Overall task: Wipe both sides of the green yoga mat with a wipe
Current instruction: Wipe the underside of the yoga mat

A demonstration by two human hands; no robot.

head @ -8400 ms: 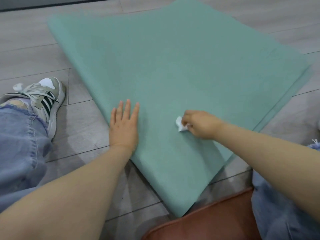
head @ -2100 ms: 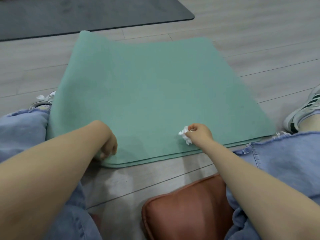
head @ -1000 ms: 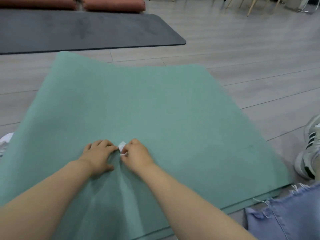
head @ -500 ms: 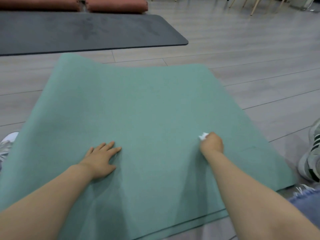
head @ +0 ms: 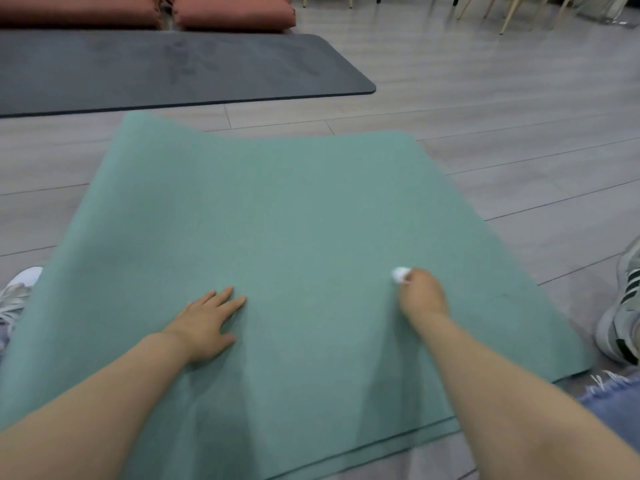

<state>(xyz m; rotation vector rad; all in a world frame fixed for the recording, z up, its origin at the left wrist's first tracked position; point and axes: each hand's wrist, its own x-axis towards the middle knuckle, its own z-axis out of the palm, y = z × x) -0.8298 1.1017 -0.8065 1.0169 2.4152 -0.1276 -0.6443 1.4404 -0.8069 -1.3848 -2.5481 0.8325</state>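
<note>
Grey plank floor carries the green mat, doubled over, its long axis running away from the person toward a dark mat. Left hand lies flat on the mat, fingers straight. Right hand, near the right edge, pinches a white wipe against it.

Left hand lies flat, fingers spread; right hand curled in a pinching grip.
</note>
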